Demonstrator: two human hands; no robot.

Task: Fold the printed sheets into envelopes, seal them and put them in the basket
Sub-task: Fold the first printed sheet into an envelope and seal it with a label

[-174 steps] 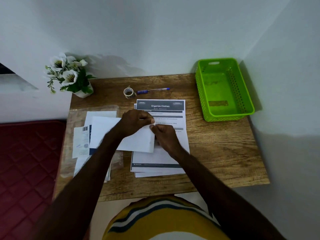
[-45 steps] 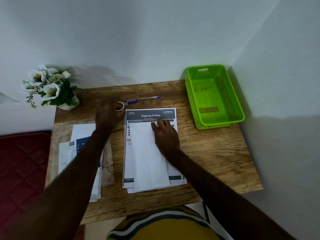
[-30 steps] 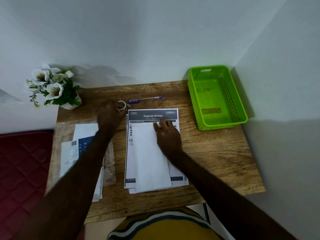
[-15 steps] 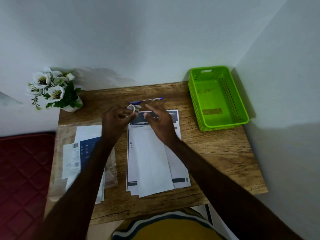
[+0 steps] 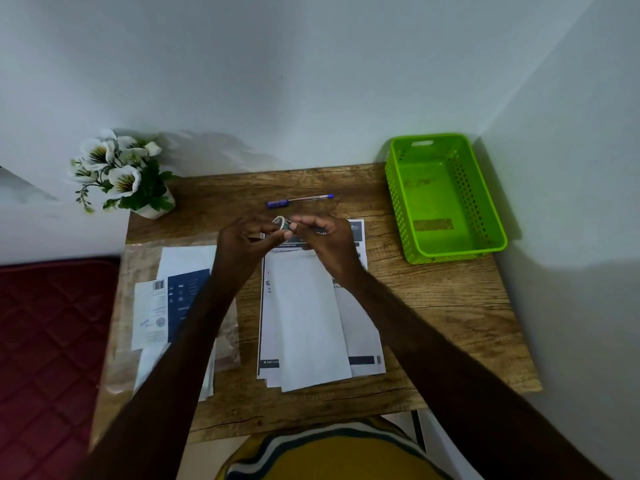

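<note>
A small roll of tape (image 5: 281,224) is held above the top of the printed sheets (image 5: 360,327). My left hand (image 5: 242,243) grips the roll from the left, and my right hand (image 5: 325,237) pinches at it from the right. A white folded envelope (image 5: 306,320) lies lengthwise on the stack of sheets, untouched by either hand. The green basket (image 5: 498,237) stands at the table's back right with nothing but a label on its floor.
A blue pen (image 5: 299,201) lies behind the hands. A pot of white flowers (image 5: 121,174) stands at the back left corner. More papers and a clear plastic sleeve (image 5: 180,299) lie at the left. A red mattress (image 5: 45,341) is beside the wooden table (image 5: 450,306).
My left hand picked the tape roll up from the table and brought it over the sheets. My right hand left the envelope and rose to meet the roll.
</note>
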